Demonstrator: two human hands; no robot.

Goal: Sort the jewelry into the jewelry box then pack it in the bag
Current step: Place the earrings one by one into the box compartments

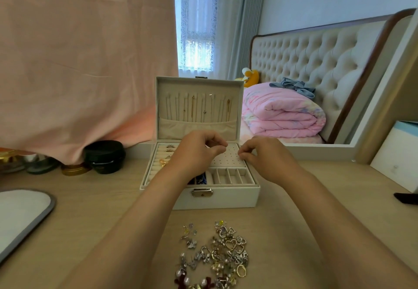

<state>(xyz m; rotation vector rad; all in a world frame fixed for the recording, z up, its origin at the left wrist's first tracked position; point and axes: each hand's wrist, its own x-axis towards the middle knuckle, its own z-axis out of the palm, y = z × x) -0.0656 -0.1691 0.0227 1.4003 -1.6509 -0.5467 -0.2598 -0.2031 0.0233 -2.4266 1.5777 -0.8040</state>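
Over the perforated pad [228, 159] of the jewelry box [228, 199]: left grip [199, 151] and right grip [260, 156] pinched together, contents too small to tell. Unsorted jewelry pile [217, 254] lies on table [90, 221]. Risk: a tiny piece slips into the wrong compartment.

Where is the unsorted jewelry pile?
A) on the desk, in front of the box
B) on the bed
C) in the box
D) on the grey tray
A: the pile lies on the desk, camera-side of the open box.

bedroom | tufted headboard [316, 62] | folded pink quilt [282, 112] | window curtains [239, 24]
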